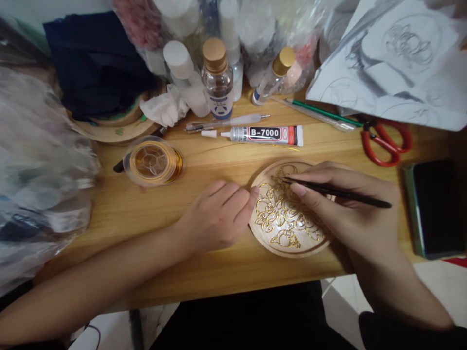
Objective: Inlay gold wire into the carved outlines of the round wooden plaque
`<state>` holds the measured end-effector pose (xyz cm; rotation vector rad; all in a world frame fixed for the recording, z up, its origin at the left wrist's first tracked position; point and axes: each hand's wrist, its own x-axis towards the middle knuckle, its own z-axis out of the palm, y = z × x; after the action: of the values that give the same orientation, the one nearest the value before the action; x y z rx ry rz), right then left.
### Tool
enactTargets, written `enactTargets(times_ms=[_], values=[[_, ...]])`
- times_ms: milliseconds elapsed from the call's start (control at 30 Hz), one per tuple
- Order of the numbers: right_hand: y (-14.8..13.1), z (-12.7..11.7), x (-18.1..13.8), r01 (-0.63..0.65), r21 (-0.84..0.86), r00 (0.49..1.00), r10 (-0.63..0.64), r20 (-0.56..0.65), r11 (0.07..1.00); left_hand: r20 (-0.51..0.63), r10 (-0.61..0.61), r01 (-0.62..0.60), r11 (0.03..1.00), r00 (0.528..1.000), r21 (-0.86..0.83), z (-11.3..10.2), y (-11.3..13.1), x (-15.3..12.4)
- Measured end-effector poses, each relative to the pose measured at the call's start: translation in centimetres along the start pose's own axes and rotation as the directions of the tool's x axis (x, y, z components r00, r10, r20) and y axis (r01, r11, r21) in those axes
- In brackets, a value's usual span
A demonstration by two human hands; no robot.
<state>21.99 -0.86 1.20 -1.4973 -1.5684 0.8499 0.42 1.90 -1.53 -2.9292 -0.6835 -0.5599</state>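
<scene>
A round wooden board (270, 247) lies on the table, with a raised gold wire pattern of curls and floral outlines (280, 214) over its face. My right hand (350, 209) grips slim black tweezers (339, 192), their tip touching or just above the upper part of the pattern. The fingers of this hand cover the board's right side. At the left rim, my left hand (222, 216) is closed with its fingers curled, the fingertips pinching at the board's edge; its thumb is mostly hidden. A spool of gold wire (153, 161) lies left of the board.
Behind the board lie a B-7000 glue tube (264, 134) and a white pen-like tool (233, 121). Bottles, including a gold-capped one (218, 80), line the back. Red-handled scissors (386, 141), a phone (434, 209) and sketch papers (394, 63) are right; plastic bags (40, 170) crowd the left.
</scene>
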Motion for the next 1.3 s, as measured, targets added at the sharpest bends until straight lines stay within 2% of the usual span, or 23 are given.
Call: enactTargets(times_ms=[200,400,633,1300], values=[[0.0,0.0,0.0,0.012,-0.009,1.000,-0.012,0.016,1.000,-0.011,0.036,-0.035,0.999,0.999,0.015,-0.1,-0.1,0.0],[0.1,0.3,0.0,0.123,-0.079,0.986,-0.113,0.123,0.989,-0.006,0.055,-0.054,0.998,0.998,0.030,-0.2,-0.1,-0.1],[0.9,0.7,0.1,0.195,-0.070,0.962,-0.177,0.209,0.978,-0.006,0.060,-0.060,0.998,0.998,0.007,-0.3,-0.1,0.0],[0.8,1.1,-0.1,0.154,-0.095,0.970,-0.132,0.203,0.984,-0.040,0.062,-0.060,0.997,0.997,0.049,0.0,0.4,0.2]])
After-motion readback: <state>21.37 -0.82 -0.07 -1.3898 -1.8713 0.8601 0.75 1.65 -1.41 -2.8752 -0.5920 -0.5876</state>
